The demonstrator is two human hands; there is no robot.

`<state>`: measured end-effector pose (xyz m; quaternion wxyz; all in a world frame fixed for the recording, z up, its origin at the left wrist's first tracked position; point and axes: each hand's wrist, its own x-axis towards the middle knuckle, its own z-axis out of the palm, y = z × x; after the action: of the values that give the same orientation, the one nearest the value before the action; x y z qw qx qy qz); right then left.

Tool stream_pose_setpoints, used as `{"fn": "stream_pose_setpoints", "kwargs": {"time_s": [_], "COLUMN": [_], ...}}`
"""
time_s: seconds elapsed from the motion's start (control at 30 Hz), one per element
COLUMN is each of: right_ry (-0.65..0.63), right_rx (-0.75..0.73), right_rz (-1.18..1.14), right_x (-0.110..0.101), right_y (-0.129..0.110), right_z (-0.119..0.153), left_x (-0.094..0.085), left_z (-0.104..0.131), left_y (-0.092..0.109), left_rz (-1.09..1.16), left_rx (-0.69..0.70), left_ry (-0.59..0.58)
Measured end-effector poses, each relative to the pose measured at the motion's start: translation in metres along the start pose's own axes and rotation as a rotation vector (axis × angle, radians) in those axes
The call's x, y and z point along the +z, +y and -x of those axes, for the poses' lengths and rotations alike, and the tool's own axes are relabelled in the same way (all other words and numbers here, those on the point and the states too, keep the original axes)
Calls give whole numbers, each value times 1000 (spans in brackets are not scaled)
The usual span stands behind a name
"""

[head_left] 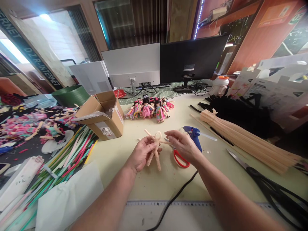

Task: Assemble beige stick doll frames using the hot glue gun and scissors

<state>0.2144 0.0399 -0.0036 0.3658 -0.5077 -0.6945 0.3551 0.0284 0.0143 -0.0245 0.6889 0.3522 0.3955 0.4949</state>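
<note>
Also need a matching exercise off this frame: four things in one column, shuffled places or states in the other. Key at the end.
Things
1. Cardboard box
2. Pale fuzzy figure
3. Large black-handled scissors
4. Dressed dolls

Places or states
A. Lying to the right of the right forearm
B. Grouped together, with dark hair and pink among their colours
C. In the grip of the left hand
D. Standing with its top open

Right pairs: 1-D, 2-C, 3-A, 4-B
</note>
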Motion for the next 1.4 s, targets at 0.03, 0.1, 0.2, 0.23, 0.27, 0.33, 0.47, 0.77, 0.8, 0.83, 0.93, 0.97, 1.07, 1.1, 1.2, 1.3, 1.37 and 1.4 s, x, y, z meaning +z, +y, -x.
{"fn": "stream_pose_setpoints", "kwargs": {"time_s": [0.03, 0.1, 0.2, 0.23, 0.27, 0.33, 0.47, 0.77, 0.8, 0.83, 0.93, 0.97, 1.07, 1.1, 1.2, 1.3, 1.37, 1.4], "right_ry": [-5, -23, -44, -46, -49, -63, -98, -199, -228, -256, -301, -299, -287, -287, -289, -274, -264, -260], "right_rx": [13, 31, 51, 64, 83, 125, 176, 140, 120, 95, 32, 30, 61, 81, 162, 212, 214, 208], "right_rz": [12, 11, -64, -91, -114, -136, -121, -38, -14, 15, 110, 131, 152, 150, 153, 169, 192, 208], "right_x": [0, 2, 7, 9, 10, 14, 17, 23, 24, 25, 28, 29, 30, 30, 28, 25, 24, 23], "right_y": [-1, -2, 3, 4, 6, 9, 10, 12, 10, 7, -4, -7, -12, -12, -7, 0, 4, 6], "right_z": [0, 1, 1, 1, 0, 0, 0, 4, 6, 8, 13, 15, 16, 15, 12, 9, 8, 8], "left_x": [-2, -5, -9, -10, -11, -14, -22, -32, -32, -31, -27, -25, -22, -23, -35, -49, -54, -54], "left_z": [-1, -3, -5, -5, -6, -8, -13, -17, -17, -18, -17, -16, -14, -14, -16, -19, -18, -17], "left_y": [0, 0, 0, 1, 2, 3, 3, 4, 4, 4, 1, 1, 2, 3, 8, 10, 10, 9], "left_rz": [17, 36, 63, 73, 81, 86, 60, -22, -18, -13, -14, -24, -134, -202, -506, -894, -1100, -1183], "left_rx": [1, 24, 45, 46, 48, 64, 124, 189, 193, 196, 201, 202, 199, 201, 226, 261, 301, 318], "left_ry": [19, 47, 101, 128, 155, 191, 223, 294, 292, 289, 265, 249, 176, 161, 225, 311, 255, 203]}}
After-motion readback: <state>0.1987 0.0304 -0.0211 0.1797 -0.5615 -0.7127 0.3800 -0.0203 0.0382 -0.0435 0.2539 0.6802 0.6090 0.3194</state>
